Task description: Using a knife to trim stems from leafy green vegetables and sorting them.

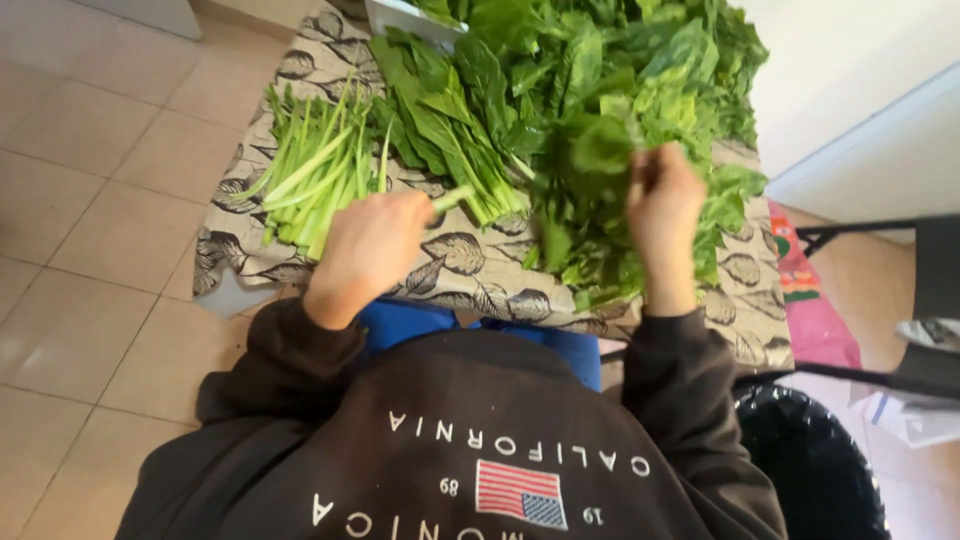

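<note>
My left hand (372,245) is closed around a pale green stem (456,196) that sticks out to the right of my fist. To its left lies a pile of stripped green stalks (318,165). My right hand (662,205) is raised and grips a leafy sprig (612,135) from the big heap of dark green leaves (610,70). A tidy bundle of leafy greens (450,125) lies between the stalks and the heap. All of it rests on a cloth with a leaf print (470,265) spread on the floor.
Beige floor tiles (90,200) run along the left. A white tray edge (400,15) shows at the top. A black bin with a liner (810,465) stands at the lower right, next to a pink patterned bag (815,320) and a dark chair frame (900,300).
</note>
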